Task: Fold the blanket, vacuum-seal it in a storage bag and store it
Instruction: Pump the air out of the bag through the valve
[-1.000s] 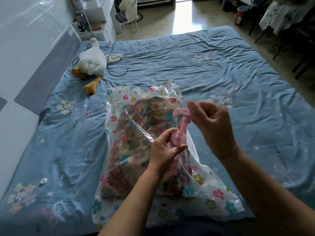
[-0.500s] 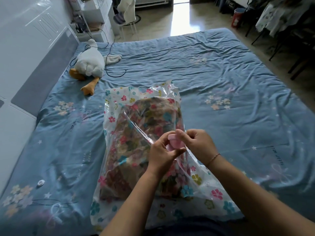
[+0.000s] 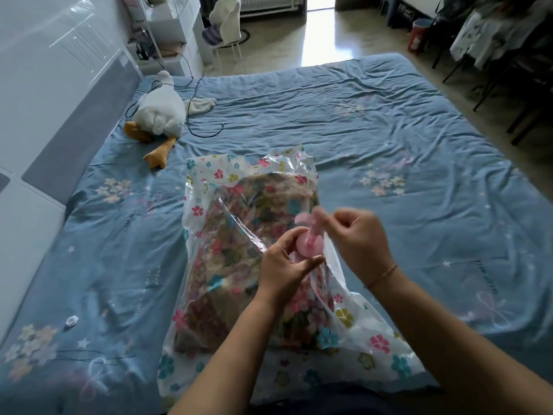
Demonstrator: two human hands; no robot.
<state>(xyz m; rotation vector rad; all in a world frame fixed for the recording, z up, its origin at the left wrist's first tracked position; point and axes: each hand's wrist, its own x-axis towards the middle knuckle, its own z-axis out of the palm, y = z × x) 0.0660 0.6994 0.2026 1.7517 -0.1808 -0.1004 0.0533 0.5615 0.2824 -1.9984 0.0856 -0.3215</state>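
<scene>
Your left hand (image 3: 284,262) curls round the round base of the pink pump (image 3: 309,244), thumb on the near side and fingers on the far side, holding it down on the bag (image 3: 209,202). Your right hand (image 3: 356,238) is just beside it, fingers bent in and pinching the pump's handle (image 3: 303,219). The handle stands raised above the base on its thin rod. It is blurred, so the exact grip is hard to read. A thin bracelet (image 3: 386,271) sits on your right wrist.

The bag lies flat on the blue bed (image 3: 389,139), straight in front of you, its long side running away from you. It is clear plastic with a flower print. The folded blanket (image 3: 236,235) is inside it, filling the middle and left part; loose, flat plastic spreads out to the near right.

A white plush goose (image 3: 161,110) lies at the far left of the bed, near the headboard, with a black cable (image 3: 206,133) looping beside it. A white chair (image 3: 226,28) stands on the floor beyond the bed.
</scene>
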